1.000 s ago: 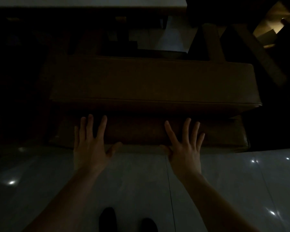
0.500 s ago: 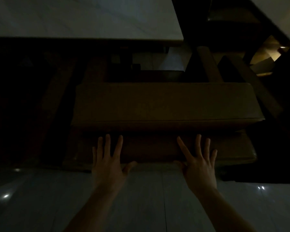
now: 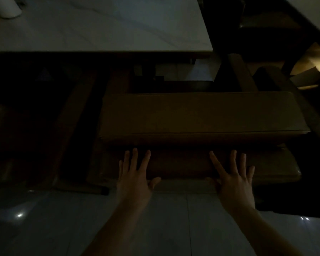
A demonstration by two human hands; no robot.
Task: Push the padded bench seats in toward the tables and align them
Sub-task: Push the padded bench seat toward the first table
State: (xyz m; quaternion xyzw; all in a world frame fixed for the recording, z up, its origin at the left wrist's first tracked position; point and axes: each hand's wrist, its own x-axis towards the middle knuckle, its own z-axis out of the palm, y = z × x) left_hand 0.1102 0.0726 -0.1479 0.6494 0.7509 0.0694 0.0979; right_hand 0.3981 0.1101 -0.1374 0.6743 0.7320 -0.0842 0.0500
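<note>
In dim light a brown padded bench seat (image 3: 201, 115) stands in front of a pale marble table (image 3: 103, 28). Its near side panel (image 3: 181, 163) faces me. My left hand (image 3: 135, 174) lies flat against that panel, fingers spread, thumb at the bottom edge. My right hand (image 3: 233, 176) presses flat on the same panel further right, fingers apart. Neither hand grips anything. The bench's far edge lies short of the table's front edge.
A second dark bench (image 3: 266, 23) and another table edge (image 3: 314, 17) sit at the upper right. Dark wooden frame parts (image 3: 76, 126) lie left of the bench. A white object (image 3: 7, 8) stands on the table's far left. Glossy tiled floor (image 3: 174, 228) is under me.
The bench and the table have slid lower and nearer in the view, more tabletop shows, and both hands stay flat on the bench's side panel, now further right in the frame.
</note>
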